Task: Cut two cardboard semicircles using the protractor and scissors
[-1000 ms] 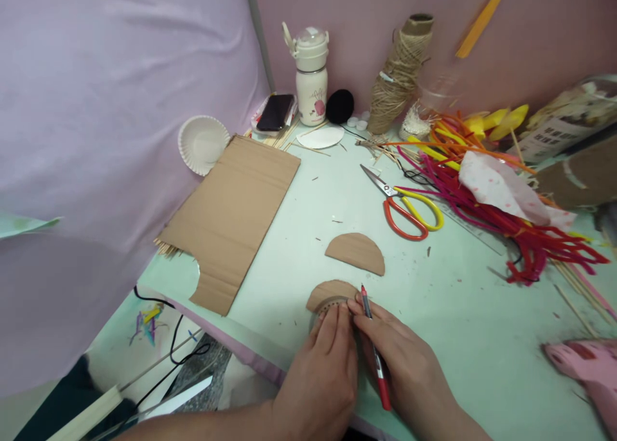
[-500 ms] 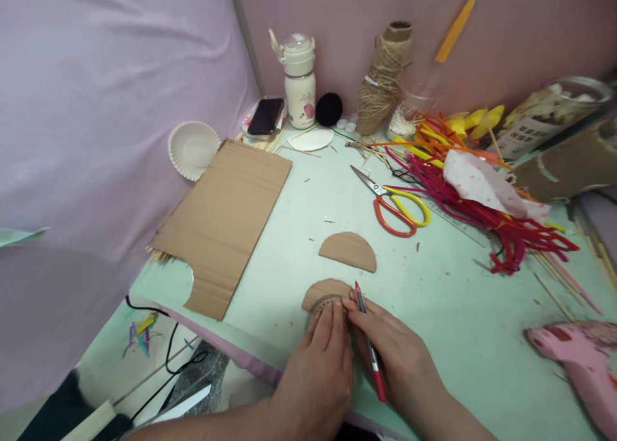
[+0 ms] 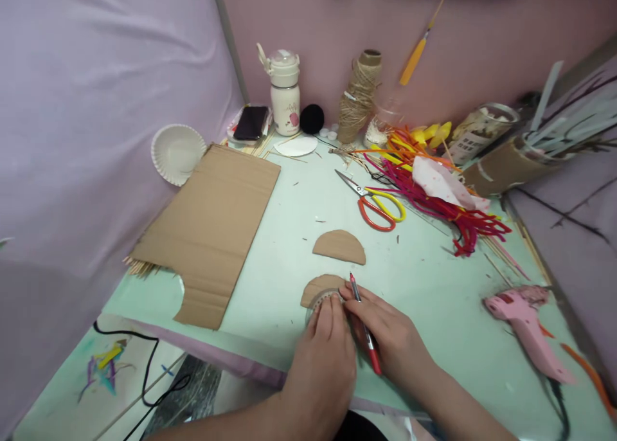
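At the table's near edge, my left hand presses its closed fingers down on a clear, curved piece with small dotted marks; its full shape is covered by my fingers. Beneath that piece is a half-round cardboard piece, its curved edge facing away from me. My right hand holds a red pen, slanted with one pointed red end up, and its fingertips touch the right side of the clear piece. Just beyond lies another cardboard half circle, apart from both hands.
A large cardboard sheet with a rounded notch lies left. Scissors sit beyond the half circles, beside coloured pipe cleaners. On the right is a pink glue gun. Along the back stand a bottle and a twine spool.
The view has shifted, bringing more of the right side into sight. Both hands keep the same hold on the pen and the clear piece, with little visible movement.
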The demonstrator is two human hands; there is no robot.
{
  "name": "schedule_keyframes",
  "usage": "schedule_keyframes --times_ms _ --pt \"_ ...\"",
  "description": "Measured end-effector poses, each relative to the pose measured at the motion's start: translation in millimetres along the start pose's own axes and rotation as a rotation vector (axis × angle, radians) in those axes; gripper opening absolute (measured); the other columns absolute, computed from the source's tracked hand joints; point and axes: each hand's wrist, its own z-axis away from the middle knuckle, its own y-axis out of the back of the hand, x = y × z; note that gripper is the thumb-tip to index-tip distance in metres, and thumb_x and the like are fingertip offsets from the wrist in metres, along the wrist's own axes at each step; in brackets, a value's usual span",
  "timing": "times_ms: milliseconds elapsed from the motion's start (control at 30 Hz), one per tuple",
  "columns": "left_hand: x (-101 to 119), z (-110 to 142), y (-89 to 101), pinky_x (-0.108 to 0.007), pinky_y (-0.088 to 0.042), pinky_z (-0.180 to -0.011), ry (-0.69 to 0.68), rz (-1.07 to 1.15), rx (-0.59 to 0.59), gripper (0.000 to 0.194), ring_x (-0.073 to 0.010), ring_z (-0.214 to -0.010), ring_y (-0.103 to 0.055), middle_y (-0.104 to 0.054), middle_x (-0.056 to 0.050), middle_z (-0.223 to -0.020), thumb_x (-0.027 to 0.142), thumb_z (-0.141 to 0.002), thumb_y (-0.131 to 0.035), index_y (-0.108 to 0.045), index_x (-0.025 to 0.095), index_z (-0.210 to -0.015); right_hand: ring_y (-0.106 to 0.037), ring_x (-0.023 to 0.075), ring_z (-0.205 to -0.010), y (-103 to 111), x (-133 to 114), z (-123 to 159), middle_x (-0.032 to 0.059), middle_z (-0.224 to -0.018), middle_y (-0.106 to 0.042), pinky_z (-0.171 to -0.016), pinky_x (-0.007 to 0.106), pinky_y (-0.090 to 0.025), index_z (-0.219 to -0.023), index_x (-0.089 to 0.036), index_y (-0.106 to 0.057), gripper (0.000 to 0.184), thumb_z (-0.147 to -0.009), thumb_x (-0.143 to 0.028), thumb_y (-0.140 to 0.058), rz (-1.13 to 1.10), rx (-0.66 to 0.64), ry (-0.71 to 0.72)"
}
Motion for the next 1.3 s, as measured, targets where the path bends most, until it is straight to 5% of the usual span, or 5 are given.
schedule_keyframes --times_ms 300,1300 --pt "-3 -2 3.7 -0.038 -0.047 -0.095 0.047 0.022 0.124 0.042 -0.0288 -0.113 -0.061 -0.065 -0.021 -0.122 0.024 -0.084 -0.054 -0.065 0.0 -0.116 -0.058 0.0248 -0.122 -3 -1 4 0.0133 -0.121 -0.068 -0.098 0.041 -0.055 -0.125 -0.018 -0.052 0.039 -0.088 -0.006 -0.049 0.025 -0.022 -0.027" --pt "-8 2 4.5 -0.032 -0.051 -0.093 0.078 0.13 0.112 0.043 -0.0272 -0.116 -0.06 -0.065 -0.018 -0.124 0.024 -0.08 -0.052 -0.067 0.004 -0.115 -0.055 0.0265 -0.125 -8 6 14 0.0137 -0.125 -0.066 -0.099 0.045 -0.053 -0.133 -0.019 -0.049 0.046 -0.088 -0.01 -0.055 -0.007 -0.051 -0.042"
